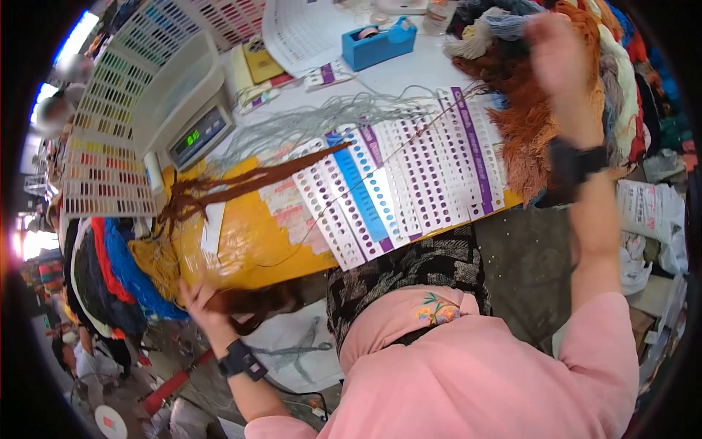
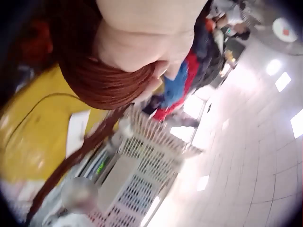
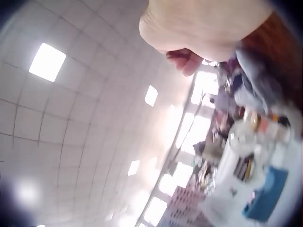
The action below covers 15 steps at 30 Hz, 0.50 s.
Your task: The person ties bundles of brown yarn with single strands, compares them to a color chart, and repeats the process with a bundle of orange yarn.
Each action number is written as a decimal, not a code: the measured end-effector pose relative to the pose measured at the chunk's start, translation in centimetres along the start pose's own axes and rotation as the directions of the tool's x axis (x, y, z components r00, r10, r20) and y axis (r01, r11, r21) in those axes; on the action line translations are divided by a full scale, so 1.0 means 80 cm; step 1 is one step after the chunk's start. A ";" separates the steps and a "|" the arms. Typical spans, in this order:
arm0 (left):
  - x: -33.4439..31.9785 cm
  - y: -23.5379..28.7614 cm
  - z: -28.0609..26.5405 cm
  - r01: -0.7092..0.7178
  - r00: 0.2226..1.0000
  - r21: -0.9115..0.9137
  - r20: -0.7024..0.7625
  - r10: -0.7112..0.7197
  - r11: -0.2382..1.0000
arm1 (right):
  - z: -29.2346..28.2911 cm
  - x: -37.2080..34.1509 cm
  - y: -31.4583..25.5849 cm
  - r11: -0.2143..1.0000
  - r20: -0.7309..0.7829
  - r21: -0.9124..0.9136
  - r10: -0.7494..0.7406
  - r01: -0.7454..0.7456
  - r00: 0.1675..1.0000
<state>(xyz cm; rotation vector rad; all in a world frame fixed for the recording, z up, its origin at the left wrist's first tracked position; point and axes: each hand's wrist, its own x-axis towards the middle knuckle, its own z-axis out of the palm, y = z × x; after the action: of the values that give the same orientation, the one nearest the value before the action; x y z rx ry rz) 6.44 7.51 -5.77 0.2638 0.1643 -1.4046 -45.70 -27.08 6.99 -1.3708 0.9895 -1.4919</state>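
Observation:
My left hand is at the table's front left edge. In the left wrist view its fingers curl round a smooth reddish-brown hank of yarn. A thin brown thread rises from the hank's side and crosses over the shade cards towards the upper right. My right hand, blurred and raised over the yarn pile, pinches the far part of this thread with curled fingers; its fingertips are mostly hidden. A twisted brown skein lies from the cards to the table's left end.
A digital scale with a white tray stands at the back left, before bead-like colour racks. A blue tape dispenser sits at the back. Grey threads lie behind the cards. Yarn hanks hang at the right, others at the left.

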 end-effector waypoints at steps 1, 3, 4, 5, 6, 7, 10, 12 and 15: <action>0.043 -0.030 0.000 0.068 0.996 0.051 -0.054 -0.066 0.996 | 0.036 -0.025 0.013 0.962 0.008 -0.263 0.072 -0.067 0.997; 0.119 -0.102 0.020 0.200 0.968 0.197 -0.194 -0.162 0.960 | 0.095 -0.074 0.090 0.982 0.229 -0.073 0.186 -0.173 0.955; 0.149 -0.144 0.042 0.266 0.942 0.290 -0.280 -0.185 0.919 | 0.113 -0.093 0.123 0.944 0.240 -0.111 0.328 -0.310 0.913; 0.174 -0.180 0.065 0.341 0.913 0.365 -0.350 -0.212 0.866 | 0.127 -0.105 0.145 0.887 0.245 -0.234 0.450 -0.398 0.859; 0.195 -0.212 0.083 0.415 0.878 0.429 -0.420 -0.230 0.802 | 0.133 -0.116 0.173 0.886 0.242 -0.332 0.413 -0.325 0.878; 0.211 -0.242 0.094 0.400 0.903 0.544 -0.370 -0.216 0.738 | 0.138 -0.125 0.180 0.874 0.207 -0.393 0.385 -0.284 0.899; 0.243 -0.292 0.104 0.407 0.911 0.758 -0.297 -0.287 0.509 | 0.142 -0.139 0.189 0.878 0.123 -0.445 0.255 -0.177 0.959; 0.247 -0.293 0.104 0.407 0.910 0.714 -0.261 -0.322 0.570 | 0.132 -0.134 0.184 0.907 0.203 -0.255 0.389 -0.335 0.899; 0.227 -0.229 0.082 0.374 0.924 0.422 -0.098 -0.368 0.826 | 0.108 -0.092 0.128 0.769 0.387 0.136 0.539 -0.625 0.748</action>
<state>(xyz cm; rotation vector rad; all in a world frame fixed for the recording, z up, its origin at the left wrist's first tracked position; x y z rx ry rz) -9.01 -14.23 -5.92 0.6386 -0.1003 -1.8257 -36.11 -23.35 -4.29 -0.9434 0.8646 -0.8376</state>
